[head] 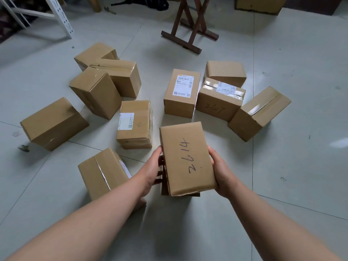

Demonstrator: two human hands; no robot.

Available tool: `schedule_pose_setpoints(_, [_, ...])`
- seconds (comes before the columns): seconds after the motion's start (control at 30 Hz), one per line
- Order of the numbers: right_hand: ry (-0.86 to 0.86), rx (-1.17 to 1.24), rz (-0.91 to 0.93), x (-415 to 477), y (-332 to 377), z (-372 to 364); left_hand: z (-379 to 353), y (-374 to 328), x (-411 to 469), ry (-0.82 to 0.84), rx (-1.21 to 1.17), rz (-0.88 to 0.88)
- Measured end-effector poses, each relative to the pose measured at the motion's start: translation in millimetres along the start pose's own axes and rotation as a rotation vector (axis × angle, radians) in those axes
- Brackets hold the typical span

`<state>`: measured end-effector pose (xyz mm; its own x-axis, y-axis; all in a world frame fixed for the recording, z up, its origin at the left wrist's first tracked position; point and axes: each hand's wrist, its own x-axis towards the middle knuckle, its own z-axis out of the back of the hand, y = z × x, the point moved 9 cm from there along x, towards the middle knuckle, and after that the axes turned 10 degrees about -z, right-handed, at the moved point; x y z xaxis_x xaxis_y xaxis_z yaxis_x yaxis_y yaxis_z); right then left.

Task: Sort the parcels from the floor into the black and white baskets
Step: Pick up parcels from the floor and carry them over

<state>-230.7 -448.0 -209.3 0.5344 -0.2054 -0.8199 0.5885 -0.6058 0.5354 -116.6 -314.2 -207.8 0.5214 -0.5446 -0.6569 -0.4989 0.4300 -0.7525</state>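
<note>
A brown cardboard parcel [185,158] with "2614" handwritten on top is held above the tiled floor, low in the middle of the view. My left hand [153,170] grips its left side, fingers curled underneath. My right hand [221,170] grips its right side, thumb on the top edge. Several other cardboard parcels lie scattered on the floor beyond it, among them one with a white shipping label [181,92] and one marked "2617" [219,99]. Neither basket is in view.
A dark wooden stand [190,29] with crossed legs rises at the back centre. A white metal rack frame [60,17] leans at the back left. A parcel [105,173] lies just left of my left forearm. Bare grey tiles [291,166] stretch to the right.
</note>
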Motion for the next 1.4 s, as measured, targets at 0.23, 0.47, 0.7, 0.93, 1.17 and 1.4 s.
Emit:
schedule_pose_setpoints(0.23, [-0.004,0.045,-0.036,-33.7,59.9,-27.8,9.5,-62.9,-29.7,-0.126,-0.055,-0.031])
schedule_pose_setpoints(0.47, [0.098,-0.067,-0.064,-154.2,162.8,-92.4,43.2,-182.1,-137.8,-0.227,-0.117,0.001])
schedule_pose_setpoints(0.7, [0.144,-0.305,-0.052,-306.4,262.7,-187.1,82.9,-322.2,-301.6,-0.328,-0.173,-0.016])
schedule_pose_setpoints(0.93, [0.283,-0.562,-0.010,-460.3,340.0,-295.7,123.4,-426.7,-482.8,-0.508,-0.263,-0.056])
schedule_pose_setpoints(1.17, [0.461,-0.683,0.074,-596.0,358.4,-425.5,170.9,-466.5,-666.1,-0.721,-0.383,-0.171])
schedule_pose_setpoints(1.4, [0.659,-0.916,0.083,-698.1,282.1,-573.0,245.7,-415.8,-838.5,-1.042,-0.519,-0.212])
